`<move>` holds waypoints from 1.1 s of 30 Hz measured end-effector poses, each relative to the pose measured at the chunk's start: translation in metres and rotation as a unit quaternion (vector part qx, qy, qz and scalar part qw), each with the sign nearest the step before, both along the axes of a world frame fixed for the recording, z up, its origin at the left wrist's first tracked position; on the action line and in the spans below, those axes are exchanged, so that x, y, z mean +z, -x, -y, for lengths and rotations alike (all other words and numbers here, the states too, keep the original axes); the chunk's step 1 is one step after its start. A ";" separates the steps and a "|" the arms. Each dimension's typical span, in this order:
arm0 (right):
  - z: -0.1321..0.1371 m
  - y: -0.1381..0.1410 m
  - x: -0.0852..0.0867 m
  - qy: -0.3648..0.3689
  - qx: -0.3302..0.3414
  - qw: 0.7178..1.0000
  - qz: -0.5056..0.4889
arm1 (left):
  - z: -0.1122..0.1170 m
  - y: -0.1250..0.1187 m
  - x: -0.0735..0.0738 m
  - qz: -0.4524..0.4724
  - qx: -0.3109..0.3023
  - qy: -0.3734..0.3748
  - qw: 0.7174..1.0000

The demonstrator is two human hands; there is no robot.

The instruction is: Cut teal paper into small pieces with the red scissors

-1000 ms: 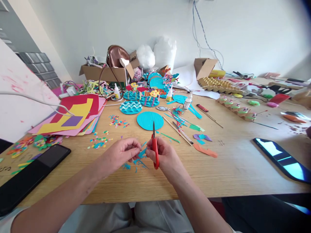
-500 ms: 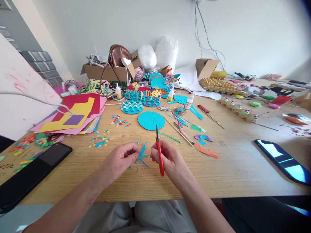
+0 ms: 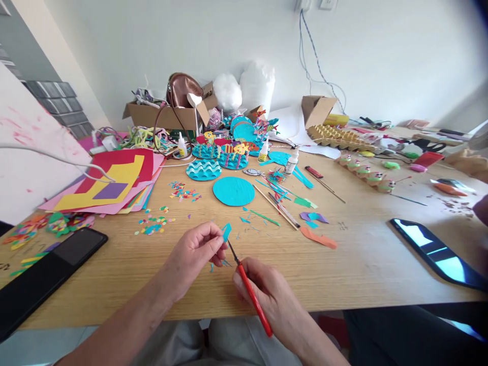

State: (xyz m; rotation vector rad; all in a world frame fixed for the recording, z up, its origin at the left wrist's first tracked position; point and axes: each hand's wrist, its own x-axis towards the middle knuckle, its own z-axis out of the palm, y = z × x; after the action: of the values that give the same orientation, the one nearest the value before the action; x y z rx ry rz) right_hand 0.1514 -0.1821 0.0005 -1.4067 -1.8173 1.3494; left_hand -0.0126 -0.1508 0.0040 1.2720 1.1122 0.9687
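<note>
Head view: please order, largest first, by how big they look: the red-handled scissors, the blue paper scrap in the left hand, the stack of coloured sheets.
1. Stack of coloured sheets
2. Red-handled scissors
3. Blue paper scrap, partly covered by the left hand

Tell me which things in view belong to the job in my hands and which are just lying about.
In use:
red-handled metal scissors in your right hand
small turquoise paper piece in your left hand
perhaps the flat round turquoise disc, by its matching colour

Apparently lying about:
shiny brown handbag
glossy black phone on the right
yellowish-brown moulded egg tray
</note>
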 end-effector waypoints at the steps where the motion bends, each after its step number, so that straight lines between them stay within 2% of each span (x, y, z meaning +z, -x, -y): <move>1: 0.000 0.000 0.000 0.002 0.000 1.000 -0.002 | 0.000 -0.001 0.000 0.001 -0.001 0.003 1.000; 13: -0.002 0.001 -0.004 0.024 -0.014 0.999 -0.021 | 0.001 -0.007 0.002 0.011 -0.014 0.014 1.000; 21: -0.001 0.002 -0.007 0.031 -0.021 0.999 -0.026 | 0.003 -0.010 0.000 0.023 0.010 0.018 1.000; 33: -0.001 0.004 -0.011 -0.001 -0.033 0.999 -0.015 | 0.004 -0.016 0.000 0.028 0.023 0.012 0.999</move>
State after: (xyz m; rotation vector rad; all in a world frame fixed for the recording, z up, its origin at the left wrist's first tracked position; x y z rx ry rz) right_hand 0.1474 -0.1811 -0.0104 -1.4249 -1.7378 1.3275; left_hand 0.0036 -0.1552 0.0036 1.1986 1.1104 1.0169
